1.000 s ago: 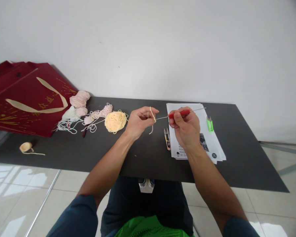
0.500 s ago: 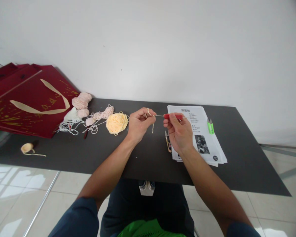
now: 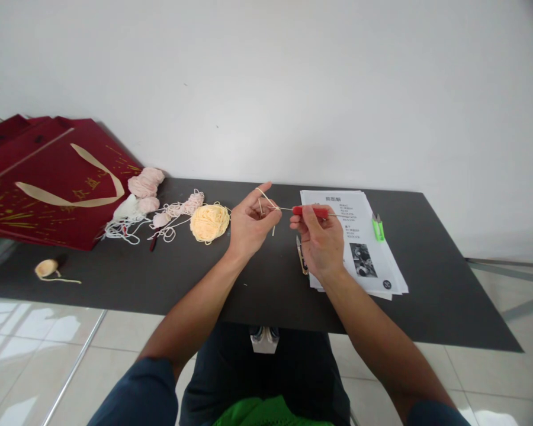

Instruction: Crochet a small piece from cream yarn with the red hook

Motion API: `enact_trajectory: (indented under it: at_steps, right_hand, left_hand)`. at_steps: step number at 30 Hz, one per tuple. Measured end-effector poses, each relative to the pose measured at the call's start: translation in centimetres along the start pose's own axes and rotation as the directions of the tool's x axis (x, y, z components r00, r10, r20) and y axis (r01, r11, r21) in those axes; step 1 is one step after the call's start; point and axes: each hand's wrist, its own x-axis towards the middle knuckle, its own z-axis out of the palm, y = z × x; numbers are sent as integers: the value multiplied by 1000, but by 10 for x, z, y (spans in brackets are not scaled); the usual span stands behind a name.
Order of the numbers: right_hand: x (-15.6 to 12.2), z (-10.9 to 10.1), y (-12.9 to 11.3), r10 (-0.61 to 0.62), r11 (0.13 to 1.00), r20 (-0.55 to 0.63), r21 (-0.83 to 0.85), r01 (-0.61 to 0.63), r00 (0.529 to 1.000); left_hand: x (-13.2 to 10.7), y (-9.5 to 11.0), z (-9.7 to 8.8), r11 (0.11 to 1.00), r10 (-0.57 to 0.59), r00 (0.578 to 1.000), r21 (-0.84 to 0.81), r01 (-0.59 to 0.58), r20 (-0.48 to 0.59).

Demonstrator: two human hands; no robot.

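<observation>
My left hand point(image 3: 250, 222) pinches pale yellow yarn point(image 3: 267, 196) between thumb and fingers, with a strand looped over its raised index finger and a short tail hanging below. In my right hand point(image 3: 320, 239) is a crochet hook point(image 3: 310, 211), held by its red handle. The hook's thin metal shaft points left and meets the yarn at my left fingertips; its very tip is hidden there. A ball of yellow yarn point(image 3: 209, 223) rests on the table just left of my left hand.
Printed sheets point(image 3: 366, 260) lie under my right hand, with green-handled snips point(image 3: 378, 228) on them and another pair of snips point(image 3: 301, 255) beside them. Pink yarn point(image 3: 145, 182), white yarn point(image 3: 127, 212), a small crocheted cup-shaped piece point(image 3: 47, 268) and a red paper bag point(image 3: 62, 189) occupy the left.
My left index finger has lifted and stretched out, drawing the yarn into a longer line down to the pinch. The right hand with the hook has shifted very slightly left.
</observation>
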Motion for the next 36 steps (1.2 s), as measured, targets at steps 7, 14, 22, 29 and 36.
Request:
enact_trajectory:
  at_steps: [7, 14, 22, 29, 36]
  right_hand:
    - [2, -2, 1, 7, 1000, 15, 12, -7, 1000]
    - [-9, 2, 4, -158, 976, 26, -148, 160, 987]
    - [-25, -14, 9, -542, 553, 435, -460, 695, 719]
    - [-15, -11, 10, -366, 858, 277, -269, 438, 888]
    - [2, -9, 1, -153, 988, 226, 2, 156, 962]
  left_hand:
    - [0, -4, -3, 999, 38, 999, -24, -39, -3]
    - [0, -5, 0, 994, 1, 1000, -113, -5, -29]
    - [-2, -1, 2, 927, -177, 984, -336, 164, -8]
    - [2, 6, -1, 881, -242, 970, -410, 236, 39]
    - [1, 6, 3, 871, -244, 968, -424, 248, 64]
